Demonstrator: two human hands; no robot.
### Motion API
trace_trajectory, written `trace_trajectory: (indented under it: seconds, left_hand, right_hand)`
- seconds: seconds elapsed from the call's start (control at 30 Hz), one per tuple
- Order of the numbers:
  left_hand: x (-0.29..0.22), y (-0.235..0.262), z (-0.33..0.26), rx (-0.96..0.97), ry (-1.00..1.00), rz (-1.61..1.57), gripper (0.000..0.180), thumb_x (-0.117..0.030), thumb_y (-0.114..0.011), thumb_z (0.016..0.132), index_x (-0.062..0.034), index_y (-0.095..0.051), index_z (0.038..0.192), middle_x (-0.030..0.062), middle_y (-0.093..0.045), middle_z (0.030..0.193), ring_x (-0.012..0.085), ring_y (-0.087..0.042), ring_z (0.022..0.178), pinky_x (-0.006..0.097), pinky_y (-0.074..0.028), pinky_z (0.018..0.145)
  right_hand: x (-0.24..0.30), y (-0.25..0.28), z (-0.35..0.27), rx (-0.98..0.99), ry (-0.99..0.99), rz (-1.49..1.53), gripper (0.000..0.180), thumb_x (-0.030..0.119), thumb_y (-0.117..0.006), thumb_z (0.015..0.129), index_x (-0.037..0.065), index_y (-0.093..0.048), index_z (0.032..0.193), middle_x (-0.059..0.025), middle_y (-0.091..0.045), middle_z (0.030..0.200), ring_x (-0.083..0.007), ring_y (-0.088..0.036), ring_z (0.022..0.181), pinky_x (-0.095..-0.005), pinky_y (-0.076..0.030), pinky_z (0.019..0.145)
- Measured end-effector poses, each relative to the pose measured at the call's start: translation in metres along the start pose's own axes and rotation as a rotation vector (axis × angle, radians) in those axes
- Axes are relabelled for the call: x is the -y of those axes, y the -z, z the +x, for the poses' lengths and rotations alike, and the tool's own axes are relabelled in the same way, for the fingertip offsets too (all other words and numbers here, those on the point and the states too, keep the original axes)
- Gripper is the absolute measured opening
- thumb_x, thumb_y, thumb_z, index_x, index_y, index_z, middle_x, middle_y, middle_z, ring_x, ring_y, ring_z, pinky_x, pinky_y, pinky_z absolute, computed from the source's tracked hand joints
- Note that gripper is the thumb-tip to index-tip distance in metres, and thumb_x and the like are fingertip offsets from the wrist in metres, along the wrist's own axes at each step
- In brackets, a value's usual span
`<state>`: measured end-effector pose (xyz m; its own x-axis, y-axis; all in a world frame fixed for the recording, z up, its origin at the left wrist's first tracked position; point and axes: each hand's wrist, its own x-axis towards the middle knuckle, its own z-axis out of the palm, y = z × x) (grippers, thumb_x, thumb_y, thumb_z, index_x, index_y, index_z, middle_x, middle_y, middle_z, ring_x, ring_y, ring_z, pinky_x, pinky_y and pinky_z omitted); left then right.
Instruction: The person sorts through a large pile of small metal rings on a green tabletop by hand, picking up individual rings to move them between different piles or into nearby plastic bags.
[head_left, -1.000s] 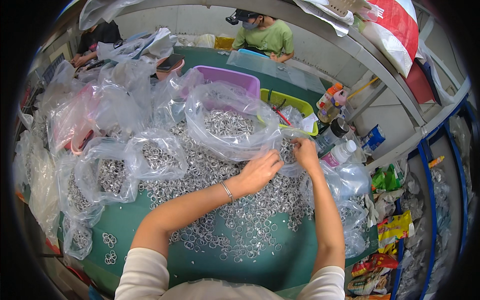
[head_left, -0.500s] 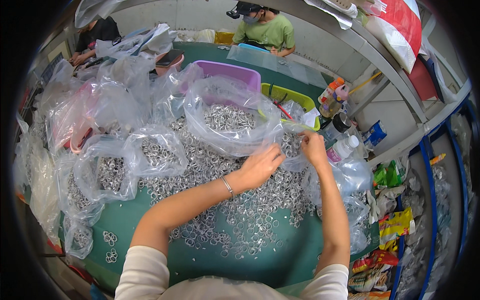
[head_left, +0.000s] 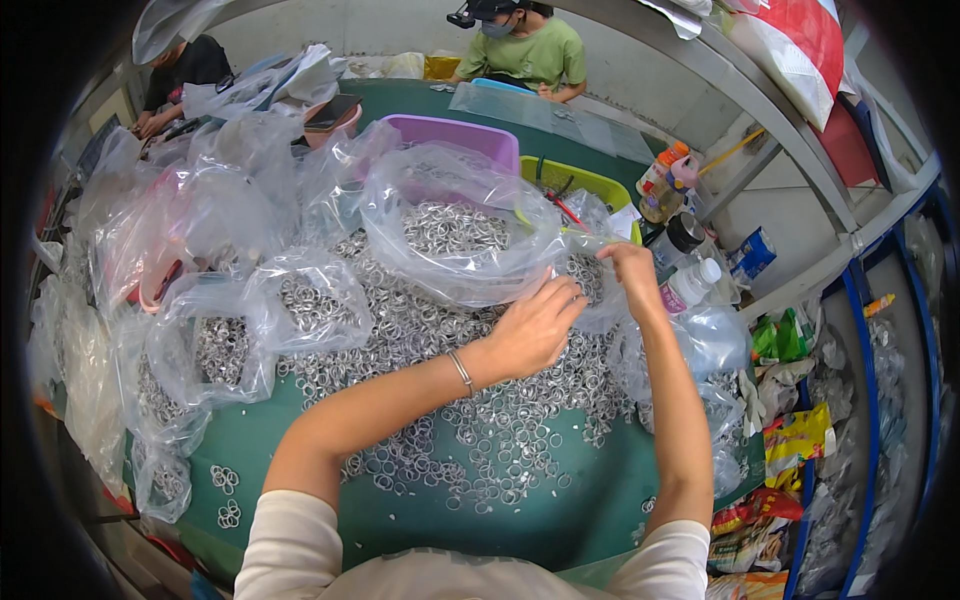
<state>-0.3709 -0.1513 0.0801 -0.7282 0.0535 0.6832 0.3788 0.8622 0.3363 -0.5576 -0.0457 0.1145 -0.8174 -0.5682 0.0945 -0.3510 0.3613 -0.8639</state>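
Note:
A large heap of small metal rings (head_left: 470,420) lies spread over the green table (head_left: 590,510). My left hand (head_left: 535,325) rests palm down on the heap, its fingers against the near edge of a big clear plastic bag (head_left: 455,235) part-filled with rings. Further right, my right hand (head_left: 632,270) pinches the rim of that same bag and lifts it slightly. Both forearms reach in from the lower edge.
More ring-filled clear bags (head_left: 300,305) crowd the left. A purple tub (head_left: 470,140) and a yellow-green tub (head_left: 580,185) stand behind. Bottles (head_left: 685,285) and snack packets (head_left: 795,440) line the right edge. One person (head_left: 525,45) sits across the table, another (head_left: 180,75) at far left.
My right hand has moved right along the bag's rim and drawn the opening wider. My left hand has stayed on the rings by the bag's near edge.

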Motion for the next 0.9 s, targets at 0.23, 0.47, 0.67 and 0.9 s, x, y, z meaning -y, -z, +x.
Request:
trace_trajectory:
  seconds: [0.23, 0.47, 0.67, 0.9]
  left_hand:
    - [0.009, -0.012, 0.003, 0.031, -0.094, 0.085, 0.035, 0.002, -0.058, 0.071, 0.0029, -0.058, 0.105, 0.0148, -0.053, 0.099, 0.0311, -0.052, 0.105, 0.05, -0.031, 0.109]
    - [0.008, -0.015, 0.005, -0.02, -0.139, 0.015, 0.033, 0.003, -0.057, 0.07, 0.004, -0.058, 0.104, 0.0141, -0.053, 0.095, 0.0309, -0.054, 0.098, 0.048, -0.034, 0.108]
    - [0.011, -0.018, 0.005, -0.018, -0.096, -0.036, 0.031, 0.004, -0.058, 0.073, 0.0023, -0.057, 0.104, 0.0122, -0.052, 0.095, 0.0306, -0.053, 0.097, 0.047, -0.034, 0.108]
    - [0.012, -0.008, 0.001, -0.021, -0.058, 0.013, 0.031, 0.002, -0.061, 0.075, 0.0002, -0.059, 0.106, 0.011, -0.052, 0.095, 0.0282, -0.054, 0.098, 0.048, -0.036, 0.107]
  right_hand:
    - [-0.025, -0.027, 0.014, -0.013, 0.172, -1.009, 0.018, 0.006, -0.053, 0.081, 0.0, -0.069, 0.086, -0.0223, -0.067, 0.09, -0.0394, -0.066, 0.085, -0.0479, -0.053, 0.075]
    - [-0.016, -0.037, 0.037, 0.037, 0.087, -1.299, 0.021, 0.019, -0.055, 0.083, 0.008, -0.071, 0.089, -0.0154, -0.07, 0.093, -0.031, -0.069, 0.086, -0.0397, -0.054, 0.069]
    - [-0.018, -0.041, 0.046, -0.078, 0.039, -1.23, 0.023, 0.021, -0.054, 0.082, 0.008, -0.072, 0.087, -0.0154, -0.069, 0.095, -0.0316, -0.069, 0.085, -0.0413, -0.055, 0.071]
    - [0.001, -0.014, 0.015, 0.017, 0.102, -0.645, 0.02, 0.019, -0.057, 0.083, 0.002, -0.066, 0.088, -0.0118, -0.068, 0.084, -0.0218, -0.064, 0.066, -0.0325, -0.049, 0.054]
